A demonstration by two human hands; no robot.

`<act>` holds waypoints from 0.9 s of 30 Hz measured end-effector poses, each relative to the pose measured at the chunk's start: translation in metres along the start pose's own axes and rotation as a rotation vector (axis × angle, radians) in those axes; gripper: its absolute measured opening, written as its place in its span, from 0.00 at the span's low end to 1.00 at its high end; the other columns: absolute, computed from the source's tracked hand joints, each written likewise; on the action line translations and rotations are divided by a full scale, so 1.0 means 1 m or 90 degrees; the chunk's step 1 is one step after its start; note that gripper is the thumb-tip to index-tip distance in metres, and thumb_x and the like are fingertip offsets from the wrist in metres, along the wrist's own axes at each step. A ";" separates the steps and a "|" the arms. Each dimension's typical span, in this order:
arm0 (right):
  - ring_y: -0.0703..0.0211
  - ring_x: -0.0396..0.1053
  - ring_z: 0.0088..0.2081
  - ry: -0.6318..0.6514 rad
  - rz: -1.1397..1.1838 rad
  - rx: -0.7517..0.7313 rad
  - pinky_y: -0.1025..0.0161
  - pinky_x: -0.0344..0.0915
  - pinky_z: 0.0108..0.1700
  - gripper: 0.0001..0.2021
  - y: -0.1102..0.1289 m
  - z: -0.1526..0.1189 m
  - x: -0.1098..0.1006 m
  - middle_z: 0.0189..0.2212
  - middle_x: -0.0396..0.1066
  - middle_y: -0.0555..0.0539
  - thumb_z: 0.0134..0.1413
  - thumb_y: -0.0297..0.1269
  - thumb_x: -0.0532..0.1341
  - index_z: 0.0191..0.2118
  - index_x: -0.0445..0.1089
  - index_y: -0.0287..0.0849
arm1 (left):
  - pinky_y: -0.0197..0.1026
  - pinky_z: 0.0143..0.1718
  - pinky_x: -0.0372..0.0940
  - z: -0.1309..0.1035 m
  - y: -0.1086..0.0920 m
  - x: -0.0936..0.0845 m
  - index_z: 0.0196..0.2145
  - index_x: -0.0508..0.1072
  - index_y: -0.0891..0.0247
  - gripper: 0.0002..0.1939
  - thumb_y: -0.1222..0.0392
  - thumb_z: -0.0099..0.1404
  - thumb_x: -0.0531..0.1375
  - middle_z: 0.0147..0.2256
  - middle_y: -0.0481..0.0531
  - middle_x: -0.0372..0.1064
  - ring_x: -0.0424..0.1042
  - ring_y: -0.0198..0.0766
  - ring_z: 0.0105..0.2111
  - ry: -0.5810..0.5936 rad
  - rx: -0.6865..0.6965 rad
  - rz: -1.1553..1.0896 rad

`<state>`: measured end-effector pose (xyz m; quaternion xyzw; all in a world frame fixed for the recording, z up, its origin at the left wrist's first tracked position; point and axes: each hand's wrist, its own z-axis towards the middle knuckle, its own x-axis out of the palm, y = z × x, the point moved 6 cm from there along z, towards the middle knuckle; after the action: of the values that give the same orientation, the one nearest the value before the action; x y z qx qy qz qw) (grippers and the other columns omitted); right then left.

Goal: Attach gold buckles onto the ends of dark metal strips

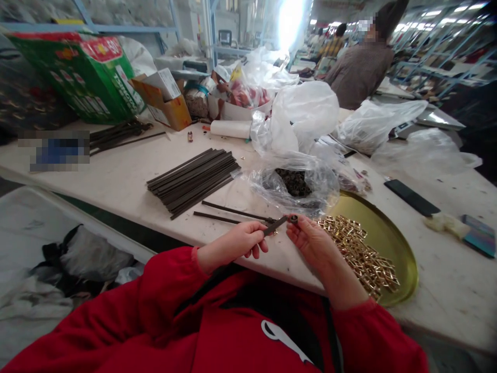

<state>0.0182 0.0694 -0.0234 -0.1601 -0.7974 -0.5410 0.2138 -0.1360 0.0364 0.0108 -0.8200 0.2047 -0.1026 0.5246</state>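
Note:
Between thumb and fingers, my left hand (243, 241) grips a dark strip (275, 227) near the table's front edge. My right hand (308, 239) pinches a small dark loop (294, 219) at the strip's upper end; whether the two touch is unclear. Two separate strips (233, 209) lie just behind my left hand. A stack of dark strips (194, 178) is farther back on the left. An open clear bag (267, 189) with small dark pieces (293, 181) sits behind my hands. Right of my right hand, gold metal buckles (359, 254) are heaped on a round gold tray (406, 259).
The pale table (116, 171) also bears a green box (89, 77), an orange carton (171, 106), a white roll (230, 129) and plastic bags (306, 111). A dark flat object (411, 197) and a phone-like object (479, 235) lie right. A person (359, 70) is beyond.

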 end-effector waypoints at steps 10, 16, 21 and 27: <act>0.72 0.68 0.22 -0.086 0.041 0.033 0.75 0.70 0.27 0.17 -0.024 -0.014 -0.006 0.24 0.73 0.54 0.30 0.39 0.73 0.32 0.73 0.43 | 0.29 0.18 0.52 0.007 0.013 0.002 0.45 0.65 0.68 0.17 0.64 0.59 0.48 0.27 0.47 0.67 0.56 0.26 0.17 0.020 0.041 0.089; 0.71 0.69 0.24 -0.058 0.038 0.053 0.75 0.70 0.30 0.18 -0.029 -0.030 -0.010 0.24 0.73 0.54 0.32 0.37 0.72 0.35 0.73 0.43 | 0.38 0.43 0.60 -0.003 -0.003 0.001 0.47 0.69 0.64 0.18 0.58 0.66 0.46 0.40 0.54 0.70 0.67 0.38 0.39 -0.070 0.254 0.403; 0.71 0.69 0.25 -0.052 0.042 0.069 0.74 0.69 0.31 0.15 -0.038 -0.040 -0.015 0.24 0.72 0.55 0.34 0.37 0.71 0.33 0.73 0.45 | 0.39 0.45 0.59 -0.010 -0.005 0.005 0.46 0.70 0.65 0.17 0.57 0.66 0.47 0.41 0.57 0.70 0.67 0.41 0.41 -0.129 0.261 0.497; 0.70 0.67 0.25 -0.055 -0.071 0.010 0.71 0.67 0.32 0.12 -0.040 -0.049 -0.018 0.26 0.71 0.55 0.37 0.39 0.69 0.33 0.72 0.45 | 0.34 0.30 0.56 -0.016 -0.002 0.018 0.33 0.73 0.64 0.14 0.59 0.64 0.49 0.28 0.51 0.70 0.66 0.36 0.28 -0.077 0.228 0.531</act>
<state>0.0227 0.0089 -0.0489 -0.1370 -0.8178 -0.5385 0.1500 -0.1256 0.0167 0.0187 -0.5687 0.4654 0.1315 0.6654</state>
